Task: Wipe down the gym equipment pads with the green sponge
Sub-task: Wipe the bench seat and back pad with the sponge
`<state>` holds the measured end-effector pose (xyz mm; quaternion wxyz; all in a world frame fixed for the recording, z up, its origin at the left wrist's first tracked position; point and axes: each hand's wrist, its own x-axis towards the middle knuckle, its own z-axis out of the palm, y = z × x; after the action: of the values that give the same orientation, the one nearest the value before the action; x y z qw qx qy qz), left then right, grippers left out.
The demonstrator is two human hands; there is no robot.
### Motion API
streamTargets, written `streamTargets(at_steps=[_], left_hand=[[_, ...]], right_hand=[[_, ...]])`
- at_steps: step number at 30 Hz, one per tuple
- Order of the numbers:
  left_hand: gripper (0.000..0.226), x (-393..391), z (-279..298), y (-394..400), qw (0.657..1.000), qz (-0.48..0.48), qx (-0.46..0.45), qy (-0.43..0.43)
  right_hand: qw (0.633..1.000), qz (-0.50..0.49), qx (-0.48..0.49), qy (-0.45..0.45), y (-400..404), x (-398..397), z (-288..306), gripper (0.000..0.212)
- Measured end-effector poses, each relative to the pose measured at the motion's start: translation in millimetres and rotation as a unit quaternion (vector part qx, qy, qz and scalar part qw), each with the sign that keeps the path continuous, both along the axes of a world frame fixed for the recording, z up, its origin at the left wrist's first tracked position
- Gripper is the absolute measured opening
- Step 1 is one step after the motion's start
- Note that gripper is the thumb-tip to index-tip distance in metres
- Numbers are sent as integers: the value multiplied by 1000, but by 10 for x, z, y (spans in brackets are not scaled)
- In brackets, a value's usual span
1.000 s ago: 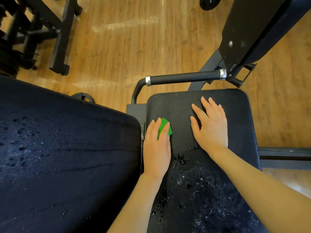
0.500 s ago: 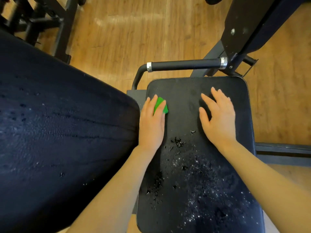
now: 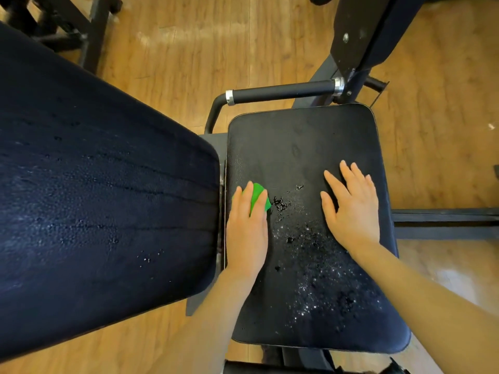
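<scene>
two hands are showing: the left hand [image 3: 247, 228] and the right hand [image 3: 351, 211]; one green sponge [image 3: 258, 199] is peeking out from under the left fingers; two dark pads are lying in view, the seat pad [image 3: 302, 147] and the long back pad [image 3: 102, 190] beside it (both are carrying droplets, too many and too fine to count); one padded handle bar [image 3: 280, 94] is running past the seat's far edge, with two silver collars, one [image 3: 229, 93] at its left end and one [image 3: 339, 84] at its right; one more black frame [image 3: 89, 25] is standing at the top left.
</scene>
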<state>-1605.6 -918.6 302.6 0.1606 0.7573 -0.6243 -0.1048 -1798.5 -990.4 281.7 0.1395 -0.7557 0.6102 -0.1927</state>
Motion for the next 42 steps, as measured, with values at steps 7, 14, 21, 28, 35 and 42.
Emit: streamTargets(at_steps=[7,14,21,28,35,42], left_hand=[[45,22,5,-364,1000,-8,-5,21],[43,-23,-60,-846,1000,5,-13,-8],[45,-138,-39,-158,999,-33,-30,2],[48,-182,-67,-14,999,-48,-18,11],[44,-285,-68,-755,998,-53,-24,38],[40,-319,-54,-357,996,-69,-32,44]], right_hand=[[1000,-1,-11,6,-2,5,-13,42],[1000,-4,-18,20,-4,11,-15,41],[1000,-3,-20,21,-6,5,-15,42],[1000,-4,-15,26,-12,11,-23,44],[999,-3,-26,30,-9,9,-22,43],[999,-3,-22,30,-19,6,-36,42]])
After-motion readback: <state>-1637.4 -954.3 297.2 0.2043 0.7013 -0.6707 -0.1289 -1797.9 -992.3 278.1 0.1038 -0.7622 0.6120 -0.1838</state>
